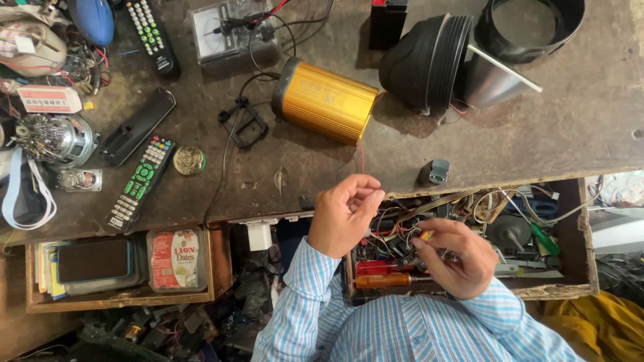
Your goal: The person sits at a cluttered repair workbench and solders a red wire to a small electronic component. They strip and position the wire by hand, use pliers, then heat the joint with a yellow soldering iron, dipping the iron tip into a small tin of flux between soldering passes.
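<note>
Left hand (343, 213): fingers curled shut, pinching a thin red wire (362, 159) that runs up toward gold metal box (327, 100) on desk (537, 134). Right hand (451, 257): closed round a small part w/ orange-yellow tip (425, 235); what it is can't be made out. Both hands hover over open drawer (577, 234) w/ tangled wires, orange-handled screwdriver (382, 279), green one (545, 240). Left drawer (121, 298): dark tray, food packet (176, 259). Black cone housing (424, 62) & ring at top edge, ring partly cut off.
</note>
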The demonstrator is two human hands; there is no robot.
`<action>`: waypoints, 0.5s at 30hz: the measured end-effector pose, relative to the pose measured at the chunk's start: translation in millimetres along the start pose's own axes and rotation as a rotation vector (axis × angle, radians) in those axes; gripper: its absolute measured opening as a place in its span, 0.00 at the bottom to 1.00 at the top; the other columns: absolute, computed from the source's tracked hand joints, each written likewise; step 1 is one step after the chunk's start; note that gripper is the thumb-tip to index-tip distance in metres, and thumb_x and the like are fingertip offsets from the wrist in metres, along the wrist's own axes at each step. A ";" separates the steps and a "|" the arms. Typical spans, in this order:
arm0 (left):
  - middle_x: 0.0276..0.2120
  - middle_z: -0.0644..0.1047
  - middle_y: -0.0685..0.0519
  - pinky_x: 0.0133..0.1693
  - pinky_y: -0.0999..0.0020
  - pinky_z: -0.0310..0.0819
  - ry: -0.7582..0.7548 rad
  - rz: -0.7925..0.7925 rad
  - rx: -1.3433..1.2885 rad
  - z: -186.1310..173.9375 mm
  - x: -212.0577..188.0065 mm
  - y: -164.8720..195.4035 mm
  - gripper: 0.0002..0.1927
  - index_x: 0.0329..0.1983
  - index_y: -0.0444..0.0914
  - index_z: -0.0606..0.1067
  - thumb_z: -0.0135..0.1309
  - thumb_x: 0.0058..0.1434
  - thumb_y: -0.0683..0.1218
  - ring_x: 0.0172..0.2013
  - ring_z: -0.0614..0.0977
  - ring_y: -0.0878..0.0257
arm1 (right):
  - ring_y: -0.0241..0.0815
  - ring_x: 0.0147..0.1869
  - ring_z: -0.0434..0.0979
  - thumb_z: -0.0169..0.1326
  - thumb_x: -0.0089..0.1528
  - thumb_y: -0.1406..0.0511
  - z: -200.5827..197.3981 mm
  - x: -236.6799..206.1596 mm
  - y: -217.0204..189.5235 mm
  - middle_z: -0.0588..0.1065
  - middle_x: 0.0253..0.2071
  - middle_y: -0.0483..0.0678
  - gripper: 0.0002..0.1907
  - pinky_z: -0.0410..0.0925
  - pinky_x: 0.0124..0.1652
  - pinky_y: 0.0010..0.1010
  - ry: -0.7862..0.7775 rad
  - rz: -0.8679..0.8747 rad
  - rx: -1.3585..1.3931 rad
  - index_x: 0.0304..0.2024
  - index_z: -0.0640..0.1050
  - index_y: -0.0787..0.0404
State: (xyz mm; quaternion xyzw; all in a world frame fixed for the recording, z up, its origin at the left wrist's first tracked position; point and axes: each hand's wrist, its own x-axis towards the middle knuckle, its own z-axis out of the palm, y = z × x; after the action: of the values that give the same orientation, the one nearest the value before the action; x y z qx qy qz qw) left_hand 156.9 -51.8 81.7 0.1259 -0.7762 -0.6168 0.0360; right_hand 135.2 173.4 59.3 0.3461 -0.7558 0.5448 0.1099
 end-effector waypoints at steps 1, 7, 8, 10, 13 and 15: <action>0.31 0.84 0.49 0.32 0.72 0.80 0.001 0.017 -0.032 -0.1 -2.1 -2.5 0.11 0.45 0.32 0.78 0.58 0.65 0.44 0.30 0.85 0.66 | 0.35 0.34 0.82 0.66 0.55 0.77 5.2 5.4 0.6 0.80 0.42 0.60 0.15 0.73 0.31 0.23 0.000 -0.001 0.042 0.37 0.73 0.64; 0.36 0.84 0.48 0.40 0.72 0.84 0.024 0.006 -0.230 9.1 -5.3 -18.5 0.11 0.49 0.30 0.78 0.55 0.70 0.43 0.37 0.87 0.65 | 0.39 0.37 0.82 0.65 0.57 0.77 19.4 11.3 8.2 0.80 0.43 0.59 0.15 0.73 0.33 0.25 0.010 -0.020 0.093 0.38 0.71 0.63; 0.35 0.84 0.48 0.39 0.72 0.84 0.034 -0.002 -0.216 10.0 -4.7 -19.9 0.11 0.48 0.29 0.79 0.55 0.70 0.43 0.37 0.87 0.65 | 0.38 0.36 0.82 0.65 0.58 0.77 20.3 9.7 9.9 0.80 0.43 0.59 0.15 0.73 0.33 0.26 0.014 -0.007 0.086 0.38 0.71 0.63; 0.35 0.84 0.48 0.38 0.72 0.84 0.033 -0.027 -0.201 10.3 -3.1 -20.7 0.11 0.48 0.29 0.79 0.55 0.69 0.43 0.36 0.87 0.65 | 0.35 0.33 0.80 0.65 0.57 0.77 20.5 6.2 13.0 0.81 0.41 0.58 0.15 0.71 0.30 0.24 -0.001 0.010 0.063 0.37 0.71 0.62; 0.35 0.84 0.48 0.36 0.73 0.83 0.004 -0.054 -0.188 7.7 0.3 -18.7 0.12 0.49 0.30 0.79 0.55 0.69 0.43 0.35 0.86 0.66 | 0.33 0.30 0.79 0.65 0.57 0.77 19.7 0.9 17.1 0.81 0.41 0.57 0.15 0.70 0.29 0.23 -0.023 0.044 0.049 0.37 0.71 0.62; 0.35 0.84 0.49 0.34 0.73 0.82 -0.019 -0.046 -0.167 4.0 2.8 -17.1 0.13 0.52 0.31 0.78 0.54 0.69 0.44 0.34 0.86 0.67 | 0.33 0.30 0.79 0.65 0.57 0.77 19.5 -2.1 19.3 0.81 0.40 0.56 0.14 0.70 0.29 0.23 -0.031 0.047 0.046 0.37 0.71 0.62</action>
State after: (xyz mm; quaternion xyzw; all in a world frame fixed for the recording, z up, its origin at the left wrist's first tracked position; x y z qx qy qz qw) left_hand 155.8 -52.2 63.9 0.1344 -0.7193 -0.6811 0.0251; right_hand 128.4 160.0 36.2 0.3390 -0.7528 0.5590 0.0772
